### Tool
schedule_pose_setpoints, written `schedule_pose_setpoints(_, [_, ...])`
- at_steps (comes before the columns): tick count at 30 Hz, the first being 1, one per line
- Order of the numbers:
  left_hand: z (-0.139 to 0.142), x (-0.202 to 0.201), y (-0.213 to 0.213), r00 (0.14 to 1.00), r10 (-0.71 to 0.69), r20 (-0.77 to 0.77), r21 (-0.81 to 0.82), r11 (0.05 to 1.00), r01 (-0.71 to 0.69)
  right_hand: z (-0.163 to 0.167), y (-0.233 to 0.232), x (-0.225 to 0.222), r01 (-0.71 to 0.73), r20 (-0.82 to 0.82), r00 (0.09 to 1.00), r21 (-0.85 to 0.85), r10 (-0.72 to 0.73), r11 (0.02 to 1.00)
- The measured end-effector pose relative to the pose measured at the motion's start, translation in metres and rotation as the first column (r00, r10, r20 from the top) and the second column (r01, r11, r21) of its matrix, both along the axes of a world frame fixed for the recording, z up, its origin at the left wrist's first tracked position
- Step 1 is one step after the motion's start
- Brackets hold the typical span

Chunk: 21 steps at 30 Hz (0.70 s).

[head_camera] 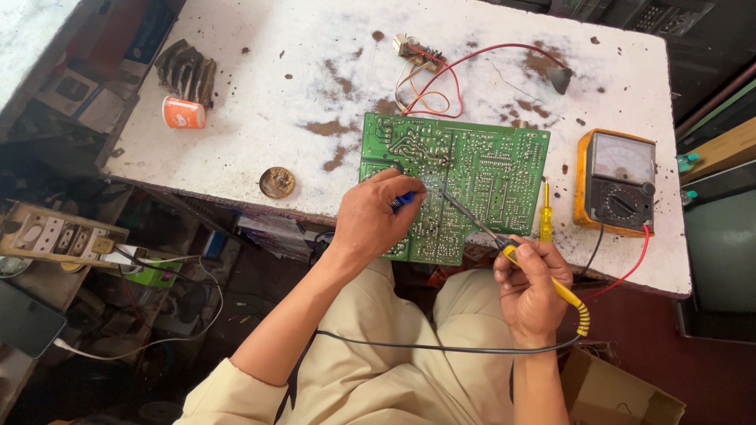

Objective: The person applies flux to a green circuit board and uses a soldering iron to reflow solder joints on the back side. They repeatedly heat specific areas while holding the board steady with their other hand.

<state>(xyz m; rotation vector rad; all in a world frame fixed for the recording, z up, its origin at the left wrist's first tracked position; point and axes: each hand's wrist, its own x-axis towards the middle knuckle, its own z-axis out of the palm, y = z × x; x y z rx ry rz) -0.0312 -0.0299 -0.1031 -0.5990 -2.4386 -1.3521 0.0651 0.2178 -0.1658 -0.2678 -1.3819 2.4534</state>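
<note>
Gripping the yellow-handled soldering iron [543,279] pen-fashion, the right hand [529,287] sits low at the counter's near edge, fingers [521,253] wrapped tight round the handle. The iron's long axis runs up and to the left from that hand, its dark shaft slanting across the green circuit board [465,177], tip landing near the board's left-middle. Right there is the left hand [376,216], fingers curled shut on something small and blue [404,199], pressed against the board. So the meeting point lies just beside the left fingers and well up the shaft from the right ones; the left hand is clearly nearer.

Outward now: a slim yellow screwdriver [546,212] lies just off the board's right edge, then an orange-cased analog meter [615,182] with red and black leads trailing off the white counter [260,94]. Beyond the board, a small part with red and orange wires [421,55].

The tip itself is hard to make out, the blue item is mostly hidden by the knuckles, and the board's near-left corner is covered by the hand.
</note>
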Motion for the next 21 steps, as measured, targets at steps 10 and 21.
schedule_pose_setpoints(10, [-0.0005,0.0,-0.001,1.0,0.001,0.005,0.011,1.0,-0.001,-0.0043,-0.0004,-0.0036,-0.002,0.024,1.0,-0.004,0.002,1.0])
schedule_pose_setpoints(21, [0.0007,0.0004,-0.0002,1.0,0.005,0.009,0.016,1.0,-0.006,-0.0047,-0.0004,-0.0051,0.002,0.018,1.0,-0.004,-0.002,1.0])
